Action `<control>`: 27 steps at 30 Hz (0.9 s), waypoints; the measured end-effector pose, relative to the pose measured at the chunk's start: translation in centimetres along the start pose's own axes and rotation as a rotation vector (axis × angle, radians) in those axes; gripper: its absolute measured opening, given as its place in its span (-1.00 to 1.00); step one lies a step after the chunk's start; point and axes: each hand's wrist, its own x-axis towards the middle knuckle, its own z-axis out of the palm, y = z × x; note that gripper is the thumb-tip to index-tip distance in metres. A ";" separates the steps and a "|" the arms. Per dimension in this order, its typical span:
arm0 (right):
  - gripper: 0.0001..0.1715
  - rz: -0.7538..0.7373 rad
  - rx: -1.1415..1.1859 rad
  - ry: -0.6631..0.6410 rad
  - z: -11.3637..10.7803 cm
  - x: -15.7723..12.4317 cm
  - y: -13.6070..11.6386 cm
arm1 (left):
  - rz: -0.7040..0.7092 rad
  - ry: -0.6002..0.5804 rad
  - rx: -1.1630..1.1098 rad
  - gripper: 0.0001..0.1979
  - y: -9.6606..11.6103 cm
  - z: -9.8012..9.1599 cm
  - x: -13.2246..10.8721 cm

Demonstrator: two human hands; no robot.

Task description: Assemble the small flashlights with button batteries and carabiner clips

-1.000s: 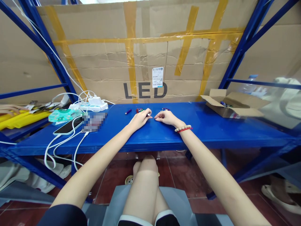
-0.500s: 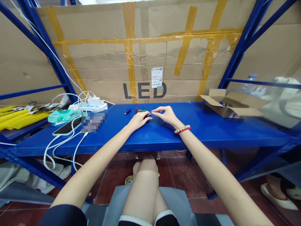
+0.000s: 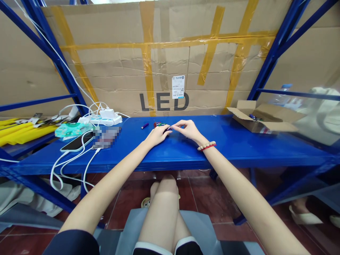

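Note:
My left hand (image 3: 157,135) rests on the blue table, its fingers closed round a small, dark purple, stick-like object (image 3: 168,129) that is mostly hidden. Opposite it, my right hand (image 3: 189,130) pinches thumb and forefinger together at the near end of that object; what lies between the fingertips is too small to name. Just beyond my left hand lie small red and green pieces (image 3: 158,124), partly covered by it. A short purple cylinder (image 3: 145,125) lies on its own to their left.
The blue metal table (image 3: 228,150) has an open cardboard box (image 3: 244,122) with small dark items at right. At left are a phone (image 3: 77,142) with white cables, a power strip (image 3: 106,119), a teal packet (image 3: 70,129) and yellow items (image 3: 23,134). A large cardboard sheet (image 3: 114,81) stands behind.
My right fingertips have come in slightly to the left, closer to the object in my left hand. My left hand has hardly moved, and the view has shifted a little.

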 end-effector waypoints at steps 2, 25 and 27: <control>-0.52 0.144 -0.107 0.083 -0.5 -0.2 -0.3 | -0.042 -0.004 -0.024 -0.80 0.2 -0.1 -0.1; -0.71 0.380 -0.148 -0.155 -0.6 -0.7 -0.2 | -0.058 -0.003 0.060 -0.78 0.6 -0.2 -0.2; -0.74 0.346 -0.084 -0.158 -0.5 -0.7 -0.1 | -0.053 -0.003 0.071 -0.78 0.5 -0.2 -0.2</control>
